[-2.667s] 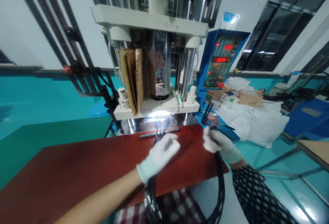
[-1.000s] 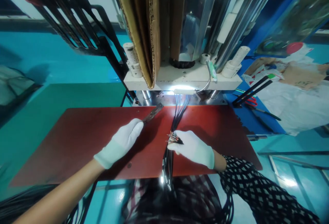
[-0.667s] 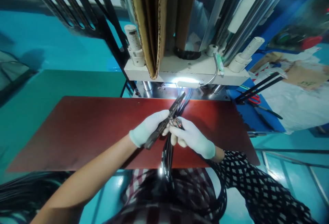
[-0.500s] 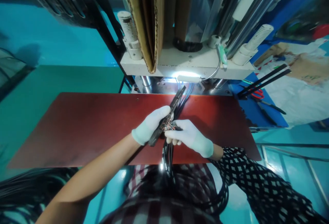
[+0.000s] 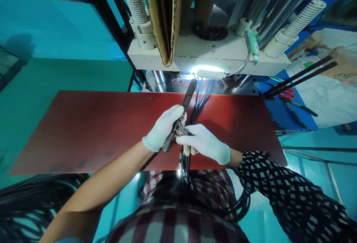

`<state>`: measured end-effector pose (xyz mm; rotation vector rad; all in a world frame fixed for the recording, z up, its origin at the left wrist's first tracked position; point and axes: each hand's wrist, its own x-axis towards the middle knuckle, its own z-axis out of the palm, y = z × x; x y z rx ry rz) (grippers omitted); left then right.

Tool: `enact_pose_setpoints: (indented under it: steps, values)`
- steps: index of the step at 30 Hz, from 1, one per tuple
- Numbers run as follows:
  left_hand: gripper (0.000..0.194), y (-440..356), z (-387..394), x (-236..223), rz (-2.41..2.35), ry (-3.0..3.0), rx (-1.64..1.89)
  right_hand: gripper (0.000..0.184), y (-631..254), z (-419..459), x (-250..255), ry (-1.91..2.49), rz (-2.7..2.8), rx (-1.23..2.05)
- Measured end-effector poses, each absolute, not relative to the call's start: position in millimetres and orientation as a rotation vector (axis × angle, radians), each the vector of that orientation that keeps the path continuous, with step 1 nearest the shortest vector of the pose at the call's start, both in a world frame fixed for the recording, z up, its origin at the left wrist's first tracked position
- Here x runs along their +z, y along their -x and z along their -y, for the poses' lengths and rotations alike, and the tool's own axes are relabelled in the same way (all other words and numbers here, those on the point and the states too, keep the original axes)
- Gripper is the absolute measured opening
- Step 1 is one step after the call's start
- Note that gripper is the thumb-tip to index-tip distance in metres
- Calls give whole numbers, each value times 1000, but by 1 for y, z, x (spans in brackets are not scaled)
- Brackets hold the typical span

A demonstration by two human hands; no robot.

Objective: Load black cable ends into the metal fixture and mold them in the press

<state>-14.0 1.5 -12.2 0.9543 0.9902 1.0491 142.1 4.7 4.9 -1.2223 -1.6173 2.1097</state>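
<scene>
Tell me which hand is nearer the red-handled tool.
Right. The right hand, pinching wire ends over the red board, lies left of the red-handled tool and lower in view; the left hand, gripping the dark bar, is farther left.

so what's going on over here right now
A person is working over a red board at a press. The gloved left hand holds a dark bar at a slant; the gloved right hand holds a bunch of wire ends at the bar. Black cables cross the board from under the press.
</scene>
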Motion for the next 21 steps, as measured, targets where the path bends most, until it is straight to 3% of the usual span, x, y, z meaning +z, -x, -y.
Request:
enact_pose_setpoints:
  steps: [9, 17, 21]
  values:
    - [33, 9, 1, -14, -1042, -963, 1144, 17, -135, 1, 1, 1247, 1672, 1990]
    - [35, 11, 0, -14, -1071, -998, 1148, 23, -143, 6, -6, 1179, 1615, 1970]
    - [36, 15, 0, -14, -1029, -1008, 1100, 27, -149, 1, -5, 1232, 1796, 1659]
